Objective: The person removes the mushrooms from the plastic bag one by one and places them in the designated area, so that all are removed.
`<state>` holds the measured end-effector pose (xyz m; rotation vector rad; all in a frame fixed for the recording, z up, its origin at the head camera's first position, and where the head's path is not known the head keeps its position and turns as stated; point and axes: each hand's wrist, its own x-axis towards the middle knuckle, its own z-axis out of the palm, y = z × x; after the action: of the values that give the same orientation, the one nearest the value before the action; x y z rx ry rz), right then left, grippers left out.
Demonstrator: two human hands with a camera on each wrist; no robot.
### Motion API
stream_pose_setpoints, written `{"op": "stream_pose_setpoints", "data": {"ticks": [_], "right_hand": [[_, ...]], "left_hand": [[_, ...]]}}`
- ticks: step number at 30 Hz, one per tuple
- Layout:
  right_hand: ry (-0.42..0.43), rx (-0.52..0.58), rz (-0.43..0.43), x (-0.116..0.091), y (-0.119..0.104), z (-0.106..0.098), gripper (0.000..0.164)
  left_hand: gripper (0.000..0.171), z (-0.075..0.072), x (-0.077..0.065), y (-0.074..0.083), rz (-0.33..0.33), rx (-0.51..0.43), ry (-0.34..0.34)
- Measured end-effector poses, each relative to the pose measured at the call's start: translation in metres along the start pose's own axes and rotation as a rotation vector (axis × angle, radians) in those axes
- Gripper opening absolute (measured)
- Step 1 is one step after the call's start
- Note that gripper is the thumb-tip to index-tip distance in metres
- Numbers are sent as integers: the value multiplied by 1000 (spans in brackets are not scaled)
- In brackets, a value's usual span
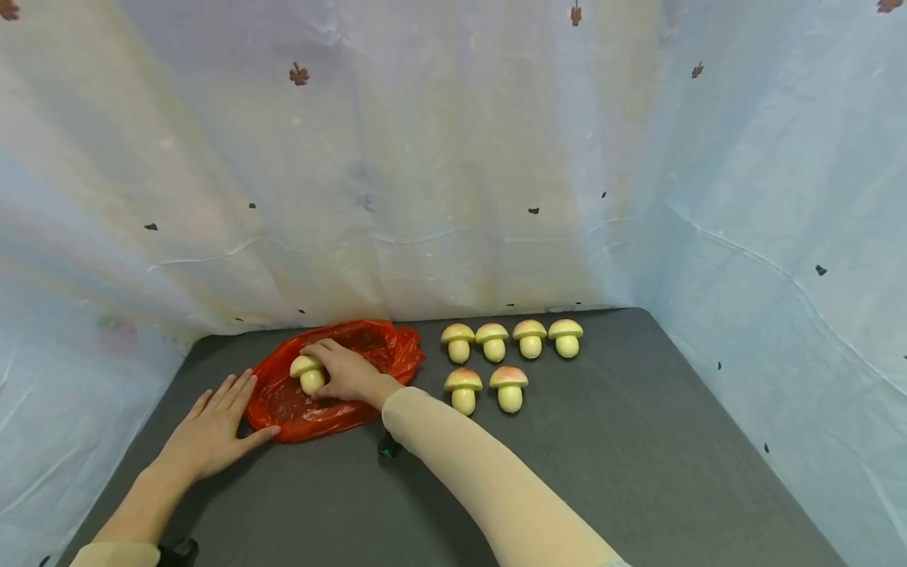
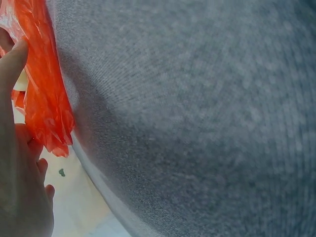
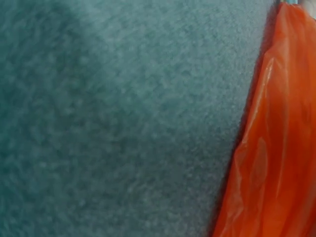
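Observation:
A red plastic bag [image 1: 312,429] lies spread with its mouth upward on the left part of the dark table; its crumpled side also shows in the left wrist view [image 2: 44,84] and the right wrist view [image 3: 276,148]. Over the bag's inside, my right hand [image 1: 349,373] grips a toy mushroom [image 1: 309,375] with a pale yellow cap and stem, thumb and fingers around its right side. My left hand [image 1: 212,431] touches the bag's left edge, its fingers straight and thumb stretched along the near rim. The right wrist view shows no hand.
Several more toy mushrooms stand in two rows right of the bag: a back row [image 1: 530,339] and a front pair, the left one [image 1: 464,391] and the right one [image 1: 509,389]. A pale patterned curtain [image 1: 453,173] hangs behind the grey tabletop [image 1: 638,457] and along both sides.

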<state>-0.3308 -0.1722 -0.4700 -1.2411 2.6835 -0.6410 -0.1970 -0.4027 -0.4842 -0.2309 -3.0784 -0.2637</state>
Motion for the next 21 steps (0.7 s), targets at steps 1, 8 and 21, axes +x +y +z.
{"op": "stream_pose_setpoints", "data": {"ticks": [1,8,21], "right_hand": [[3,0,2,-1,1,0,80],[19,13,-10,-9,3,-8,79],[27,12,-94,-31,-5,-44,80]], "left_hand": [[110,0,0,0,1,-1,0],[111,3,1,2,0,6,-5],[111,3,0,-2,-4,3,-14]]}}
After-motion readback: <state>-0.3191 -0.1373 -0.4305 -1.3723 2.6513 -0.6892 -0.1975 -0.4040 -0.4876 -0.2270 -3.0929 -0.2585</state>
